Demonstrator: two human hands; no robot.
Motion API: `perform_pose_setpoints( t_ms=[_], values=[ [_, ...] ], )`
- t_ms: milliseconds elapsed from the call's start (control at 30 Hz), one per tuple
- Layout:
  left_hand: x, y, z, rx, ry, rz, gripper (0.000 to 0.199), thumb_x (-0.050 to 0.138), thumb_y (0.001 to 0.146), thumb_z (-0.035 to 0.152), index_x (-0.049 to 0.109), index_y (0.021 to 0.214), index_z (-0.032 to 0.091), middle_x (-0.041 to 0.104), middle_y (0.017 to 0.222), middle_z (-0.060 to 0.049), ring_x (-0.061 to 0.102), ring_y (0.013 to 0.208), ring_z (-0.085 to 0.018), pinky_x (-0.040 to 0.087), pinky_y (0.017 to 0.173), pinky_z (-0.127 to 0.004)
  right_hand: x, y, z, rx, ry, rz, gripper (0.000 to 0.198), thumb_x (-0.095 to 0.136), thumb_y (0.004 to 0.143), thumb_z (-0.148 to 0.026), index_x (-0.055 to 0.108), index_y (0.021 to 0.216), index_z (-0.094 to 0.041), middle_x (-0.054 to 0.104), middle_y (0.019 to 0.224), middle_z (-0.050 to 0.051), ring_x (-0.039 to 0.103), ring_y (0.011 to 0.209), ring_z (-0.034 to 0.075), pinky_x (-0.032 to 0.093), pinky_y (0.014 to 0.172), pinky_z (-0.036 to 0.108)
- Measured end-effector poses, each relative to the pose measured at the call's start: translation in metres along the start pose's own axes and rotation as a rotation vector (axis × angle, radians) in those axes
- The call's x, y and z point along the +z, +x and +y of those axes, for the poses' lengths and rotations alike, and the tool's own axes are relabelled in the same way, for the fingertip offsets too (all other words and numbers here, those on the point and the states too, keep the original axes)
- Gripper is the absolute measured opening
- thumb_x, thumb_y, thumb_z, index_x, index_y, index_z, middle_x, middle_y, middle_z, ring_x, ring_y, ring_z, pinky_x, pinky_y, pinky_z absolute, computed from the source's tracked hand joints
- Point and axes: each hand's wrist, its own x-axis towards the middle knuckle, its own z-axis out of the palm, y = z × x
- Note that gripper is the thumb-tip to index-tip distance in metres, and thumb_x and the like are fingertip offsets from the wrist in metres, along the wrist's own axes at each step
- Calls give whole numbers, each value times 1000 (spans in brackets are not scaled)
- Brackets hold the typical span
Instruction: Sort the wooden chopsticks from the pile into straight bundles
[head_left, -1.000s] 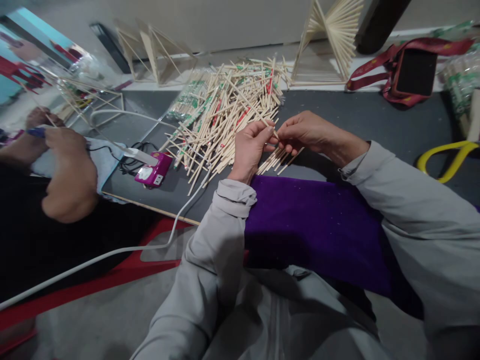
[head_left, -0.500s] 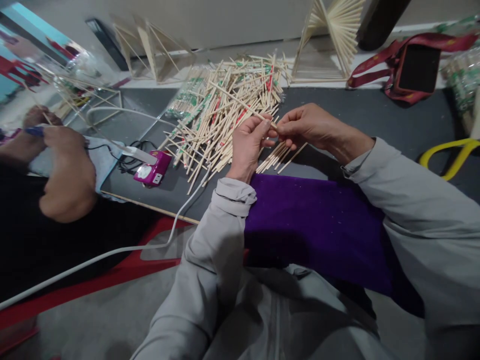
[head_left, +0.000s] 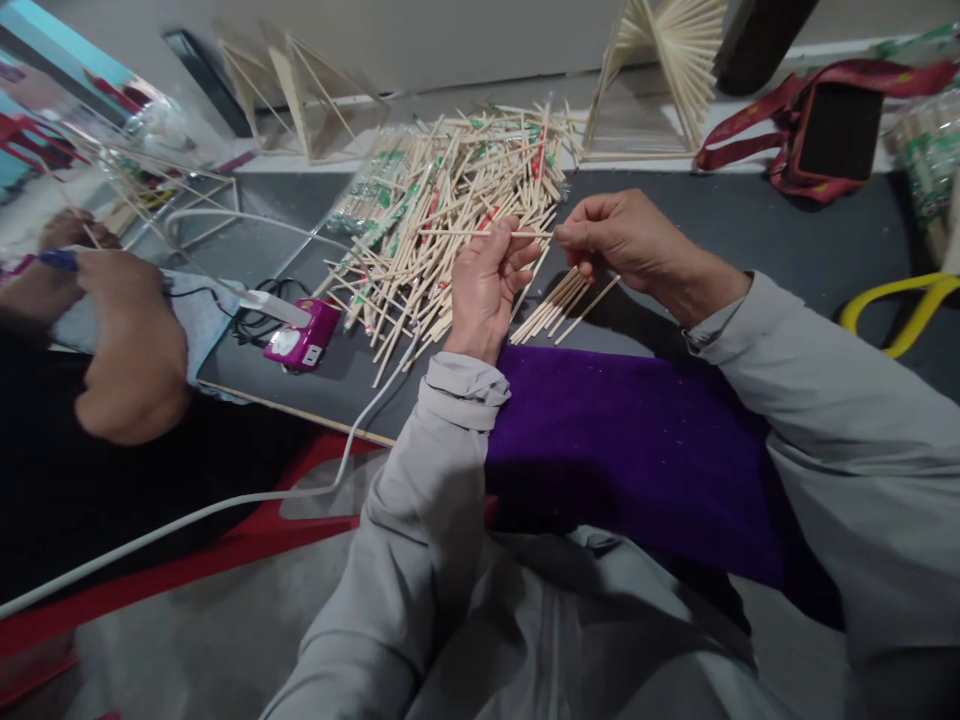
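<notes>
My left hand pinches a thin pale wooden chopstick between thumb and fingers, level over a large heap of chopsticks. At the stick's right end, the thumb and fingertips of my right hand are closed together on its tip. Below the hands, several chopsticks lie side by side in a small row on the dark grey table. A purple cloth covers my lap in front of the table edge.
Plastic-wrapped chopstick packs lie beside the heap. A magenta power adapter with a white cable stands left. Stick frames stand at the back. A phone on a red strap and yellow-handled scissors lie right. A co-worker's arm is at left.
The held chopstick has turned from slanting to nearly level. My left hand has shifted slightly left and opened its lower fingers; my right hand has risen a little.
</notes>
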Motion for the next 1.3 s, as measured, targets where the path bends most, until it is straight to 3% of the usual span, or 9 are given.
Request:
perform_pose_setpoints(
  t_ms=[167, 300, 433, 633, 800, 1133, 1300],
  values=[
    [3, -8, 2, 288, 103, 75, 20, 59, 95, 41, 67, 92, 23, 68, 84, 0, 62, 65, -7, 45, 51, -18, -8, 3, 1, -9, -156, 8, 24, 76, 82, -16, 58, 66, -16, 54, 52, -2, 48, 44, 6, 40, 44, 19],
    [-4, -8, 2, 429, 379, 62, 31, 57, 95, 46, 65, 77, 21, 52, 63, 2, 49, 56, -9, 41, 54, -21, -18, 10, 9, -8, -118, 81, 21, 72, 84, -14, 60, 66, -15, 60, 58, 1, 50, 46, 6, 40, 44, 19],
    [-9, -3, -2, 405, 671, -77, 36, 66, 87, 34, 54, 57, 19, 45, 55, 3, 43, 57, -10, 37, 57, -25, -22, 13, 15, -14, -87, 166, 21, 64, 84, -6, 63, 65, -14, 61, 59, 3, 50, 47, 7, 39, 44, 21],
    [-6, -5, -9, 351, 875, -155, 16, 67, 80, 33, 69, 74, 19, 56, 62, 1, 46, 60, -12, 36, 61, -28, -26, 10, 9, -15, -51, 205, 23, 60, 87, -9, 61, 65, -15, 62, 63, 3, 51, 48, 8, 38, 44, 22],
    [-1, -11, -7, 292, 1199, -182, 13, 67, 75, 29, 71, 69, 18, 63, 65, -4, 53, 66, -17, 37, 66, -34, -34, 7, 12, 4, -19, 233, 29, 59, 94, -25, 60, 67, -17, 63, 65, 3, 51, 48, 7, 38, 42, 21],
    [6, -19, -9, 277, 1332, -331, 13, 66, 77, 26, 72, 85, 17, 69, 80, -8, 59, 75, -20, 42, 72, -37, -35, 7, 19, -7, 18, 259, 29, 61, 93, -29, 58, 66, -17, 63, 65, 3, 49, 47, 8, 36, 42, 22],
    [5, -16, -8, 279, 1334, -322, 8, 63, 78, 21, 68, 83, 18, 67, 78, -7, 58, 76, -21, 42, 73, -37, -37, 2, 14, -13, -11, 257, 29, 61, 92, -29, 57, 65, -18, 62, 65, 3, 50, 48, 8, 36, 44, 22]
  ],
)
